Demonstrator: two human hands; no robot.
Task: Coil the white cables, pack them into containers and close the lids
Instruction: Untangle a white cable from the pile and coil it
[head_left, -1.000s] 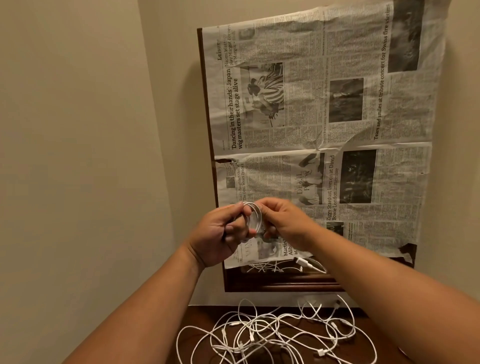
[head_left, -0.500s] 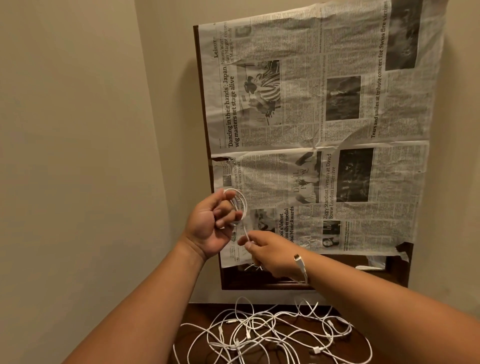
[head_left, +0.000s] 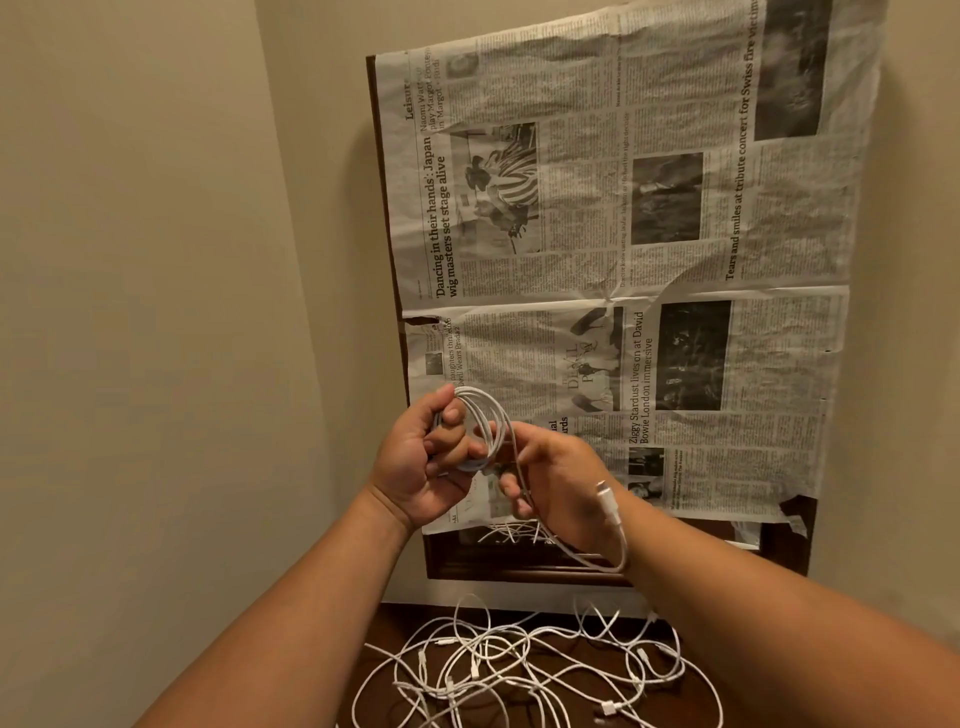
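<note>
A: Wall first: newspaper sheets (head_left: 623, 270) cover a dark wooden frame (head_left: 387, 218). Below, on the dark desk (head_left: 410, 623), a loose tangle of white cables (head_left: 524, 670).

B: And the hands?

A: Left hand (head_left: 423, 462) closed around a small coil of white cable (head_left: 483, 431), held up in front of the paper. Right hand (head_left: 553, 483) pinches the free tail; its connector (head_left: 605, 499) lies across the wrist.

B: Handling?

A: Light, limp, probably slick and springy. I'd pinch the coil where the loops cross. No containers in view.

Coiled cable (head_left: 480, 431) between both hands, loose cables (head_left: 524, 670) on table (head_left: 410, 623) below, newspaper (head_left: 649, 260) behind
</note>
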